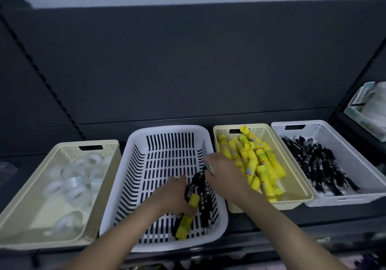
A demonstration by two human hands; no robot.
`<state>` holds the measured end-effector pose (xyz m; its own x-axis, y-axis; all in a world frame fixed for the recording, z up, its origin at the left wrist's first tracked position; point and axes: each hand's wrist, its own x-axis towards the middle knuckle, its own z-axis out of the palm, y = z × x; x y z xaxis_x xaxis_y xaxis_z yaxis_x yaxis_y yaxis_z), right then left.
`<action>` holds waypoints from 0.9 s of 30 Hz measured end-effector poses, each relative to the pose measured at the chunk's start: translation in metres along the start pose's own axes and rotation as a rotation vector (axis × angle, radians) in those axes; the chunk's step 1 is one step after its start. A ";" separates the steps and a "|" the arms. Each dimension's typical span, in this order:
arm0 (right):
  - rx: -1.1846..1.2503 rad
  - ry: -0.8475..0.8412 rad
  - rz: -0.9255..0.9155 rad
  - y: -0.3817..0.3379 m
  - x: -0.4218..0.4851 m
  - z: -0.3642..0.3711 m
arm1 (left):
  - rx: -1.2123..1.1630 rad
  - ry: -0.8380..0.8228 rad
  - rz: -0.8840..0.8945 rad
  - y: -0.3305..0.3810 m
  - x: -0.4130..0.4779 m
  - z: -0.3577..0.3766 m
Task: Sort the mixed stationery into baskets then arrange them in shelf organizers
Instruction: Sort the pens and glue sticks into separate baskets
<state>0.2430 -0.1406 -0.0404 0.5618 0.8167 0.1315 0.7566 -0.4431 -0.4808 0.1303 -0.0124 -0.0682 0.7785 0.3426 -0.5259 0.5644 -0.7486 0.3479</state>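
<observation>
Dim shelf bears slotted basket [167,128], where left hand [173,194] fingers clench glue stick [184,223] and pens [203,196] together, right hand [223,175] released at 1 o'clock; that bundle may get missorted.

Dim, bluish cast; motion blur; wide-angle bending at edges.

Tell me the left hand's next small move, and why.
Probably lift the yellow glue stick that the left hand grips and carry it to the cream basket of matching sticks on the right; only it and a few black pens lie in the white slotted basket.
</observation>
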 end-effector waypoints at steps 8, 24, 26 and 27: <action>-0.007 0.021 -0.014 -0.009 -0.001 0.005 | 0.059 0.103 -0.070 -0.005 0.001 0.022; 0.033 -0.331 0.217 -0.045 0.001 0.020 | -0.607 0.220 -0.106 -0.046 -0.005 -0.018; 0.047 -0.424 0.268 -0.050 0.004 0.027 | -0.573 0.195 -0.087 -0.048 -0.009 -0.023; 0.057 -0.451 0.286 -0.052 0.006 0.030 | -0.553 0.190 -0.078 -0.050 -0.010 -0.025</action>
<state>0.1969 -0.1015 -0.0410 0.5339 0.7497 -0.3910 0.5681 -0.6606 -0.4908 0.1012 0.0355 -0.0602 0.7359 0.5185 -0.4354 0.6412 -0.3271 0.6941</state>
